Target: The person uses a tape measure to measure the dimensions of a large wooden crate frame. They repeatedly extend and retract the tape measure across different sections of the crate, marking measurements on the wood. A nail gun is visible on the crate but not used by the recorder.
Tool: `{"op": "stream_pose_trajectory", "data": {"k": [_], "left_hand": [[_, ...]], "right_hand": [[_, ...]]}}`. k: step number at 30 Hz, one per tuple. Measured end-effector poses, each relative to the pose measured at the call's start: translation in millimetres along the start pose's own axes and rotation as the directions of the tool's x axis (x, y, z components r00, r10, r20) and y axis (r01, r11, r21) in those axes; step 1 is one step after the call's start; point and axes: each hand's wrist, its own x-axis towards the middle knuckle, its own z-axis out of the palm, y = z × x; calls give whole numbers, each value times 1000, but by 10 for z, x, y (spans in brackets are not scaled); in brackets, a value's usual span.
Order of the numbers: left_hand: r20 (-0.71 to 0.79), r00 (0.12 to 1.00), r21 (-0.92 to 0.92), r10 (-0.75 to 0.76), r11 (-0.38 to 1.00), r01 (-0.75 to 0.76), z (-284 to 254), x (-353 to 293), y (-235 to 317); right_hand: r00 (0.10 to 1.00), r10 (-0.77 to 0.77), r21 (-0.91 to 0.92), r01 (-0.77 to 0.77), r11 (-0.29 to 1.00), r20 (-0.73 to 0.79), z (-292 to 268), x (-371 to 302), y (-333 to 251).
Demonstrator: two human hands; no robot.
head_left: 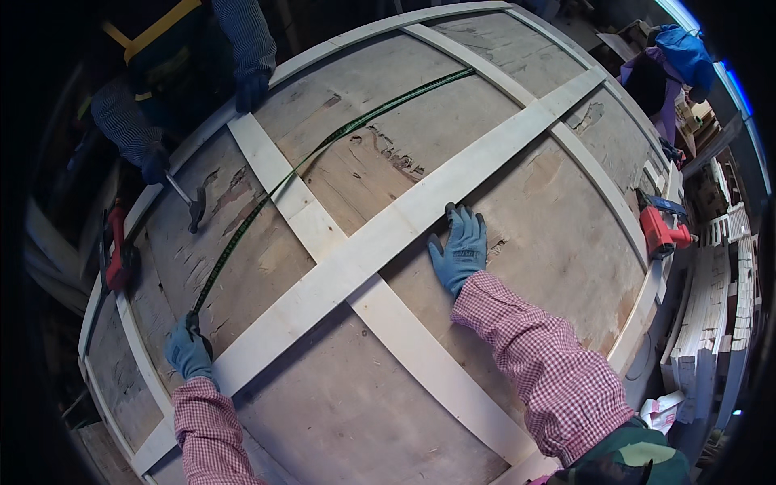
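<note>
Checked sleeves [558, 373] lie nearest, left grip [189, 349] clamped on a green tape [349, 128] (slim, bowed), right grip [461, 252] spread.

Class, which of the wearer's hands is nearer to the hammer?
Left. The left hand is below the hammer in the picture; the right hand is farther off to the right, across the diagonal plank.
</note>
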Motion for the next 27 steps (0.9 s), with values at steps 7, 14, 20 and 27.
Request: {"op": "stream_pose_trajectory", "data": {"k": [7,14,20,27], "left_hand": [[-122,992,-197,-33,980,8,264,-11,-161],[324,945,-690,48,695,201,-1586,-618,609],[903,403,-426,147,192,884,-3025,-2614,807],[926,376,-376,-44,-215,901,-3255,-5251,715]], "right_hand": [[1000,-8,5,9,1000,-9,-6,0,3],[996,-10,3,10,1000,-91,52,-10,92],[997,12,203,2,979,-71,132,60,168],[954,-28,952,-295,81,298,-1155,-1443,-208]]}}
